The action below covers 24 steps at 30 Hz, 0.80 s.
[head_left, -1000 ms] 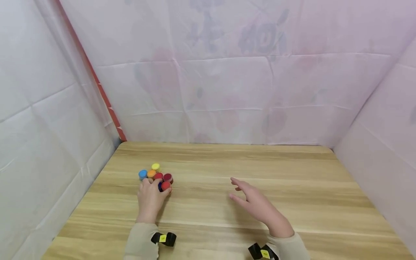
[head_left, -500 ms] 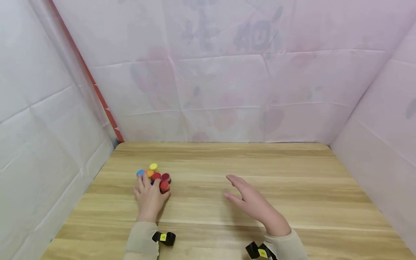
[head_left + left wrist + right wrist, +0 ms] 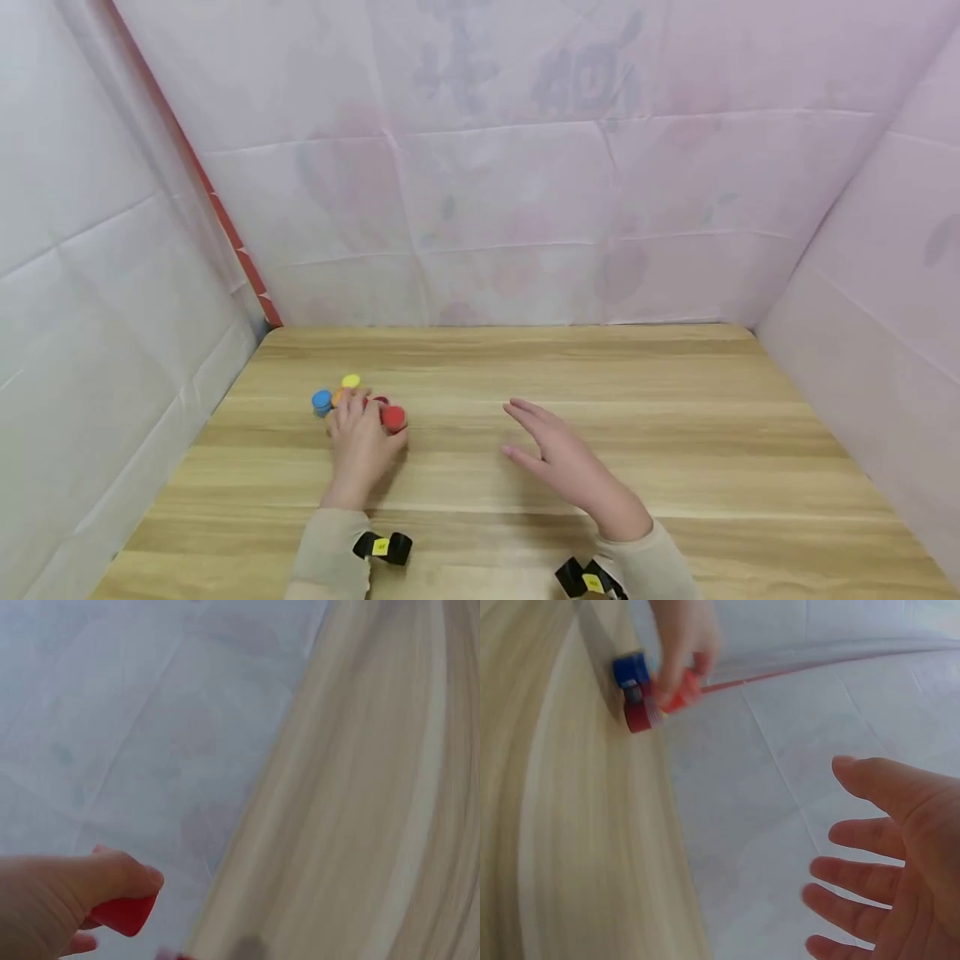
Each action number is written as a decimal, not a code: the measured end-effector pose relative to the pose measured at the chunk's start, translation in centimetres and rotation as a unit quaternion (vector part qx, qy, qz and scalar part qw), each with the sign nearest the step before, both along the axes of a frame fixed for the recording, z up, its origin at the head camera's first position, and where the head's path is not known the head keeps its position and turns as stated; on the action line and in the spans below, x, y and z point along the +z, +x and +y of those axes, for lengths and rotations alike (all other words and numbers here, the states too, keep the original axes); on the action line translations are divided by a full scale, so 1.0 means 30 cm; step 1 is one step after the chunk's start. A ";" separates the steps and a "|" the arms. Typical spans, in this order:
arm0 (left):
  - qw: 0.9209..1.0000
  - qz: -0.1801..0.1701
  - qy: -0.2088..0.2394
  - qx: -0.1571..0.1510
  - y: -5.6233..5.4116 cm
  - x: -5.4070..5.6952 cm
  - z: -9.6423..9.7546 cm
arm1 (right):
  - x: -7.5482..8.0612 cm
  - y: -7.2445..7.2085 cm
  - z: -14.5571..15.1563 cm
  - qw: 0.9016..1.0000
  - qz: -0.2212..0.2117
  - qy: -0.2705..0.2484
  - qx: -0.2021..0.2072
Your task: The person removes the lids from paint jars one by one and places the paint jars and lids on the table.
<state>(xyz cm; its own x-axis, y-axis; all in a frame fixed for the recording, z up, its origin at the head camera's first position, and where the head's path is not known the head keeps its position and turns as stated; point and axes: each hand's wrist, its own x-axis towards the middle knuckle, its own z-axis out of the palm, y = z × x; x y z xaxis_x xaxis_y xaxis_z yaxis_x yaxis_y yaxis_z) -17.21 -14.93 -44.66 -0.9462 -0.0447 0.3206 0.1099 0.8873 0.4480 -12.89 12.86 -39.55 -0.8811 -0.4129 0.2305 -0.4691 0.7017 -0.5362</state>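
Pinching the red-topped jar [image 3: 393, 418] in my left hand [image 3: 362, 446], right of the blue-topped jar [image 3: 322, 400] | right hand [image 3: 566, 462] spread, holding nothing | I should keep clear of the dark-red jar [image 3: 637, 718] beside it.

Beneath and around both sets of fingers spreads a wood-grain tabletop [image 3: 480, 367], light brown with paler streaks and rounded far corners. Beyond the left fingers [image 3: 354, 407] and right fingers [image 3: 527, 414] stands a creased, pinkish-white back sheet [image 3: 510, 196] — faint pink blotches on it, and blurred grey characters [image 3: 588, 79] high ahead of the right fingers. A whitish left sheet [image 3: 90, 317] hangs left of the left fingers; a pinkish right sheet [image 3: 877, 242], well right of the right ones. Ahead-left of the left fingers, a red strip [image 3: 197, 171] slants down to the tabletop's far corner.
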 end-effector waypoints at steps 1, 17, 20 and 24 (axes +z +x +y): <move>1.000 0.003 0.010 -0.018 0.004 0.012 0.023 | -0.001 -0.001 -0.009 1.000 0.009 -0.002 0.001; 0.980 0.077 0.066 -0.170 0.128 0.074 0.312 | 0.019 0.008 -0.070 0.994 0.093 -0.027 -0.051; 0.975 0.118 0.072 -0.173 0.136 0.072 0.330 | 0.025 0.008 -0.072 0.993 0.098 -0.018 -0.056; 0.971 0.164 0.069 -0.162 0.140 0.068 0.348 | 0.031 0.006 -0.076 0.991 0.101 0.000 -0.090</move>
<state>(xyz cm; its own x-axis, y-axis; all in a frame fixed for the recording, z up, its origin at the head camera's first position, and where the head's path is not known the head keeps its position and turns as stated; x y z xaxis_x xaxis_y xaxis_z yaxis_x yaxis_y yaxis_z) -13.00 -4.49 -42.62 -0.7661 0.1738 0.6188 0.5290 0.7172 0.4536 -12.70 10.58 -38.61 -0.8764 -0.2527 0.4100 -0.4338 0.7841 -0.4439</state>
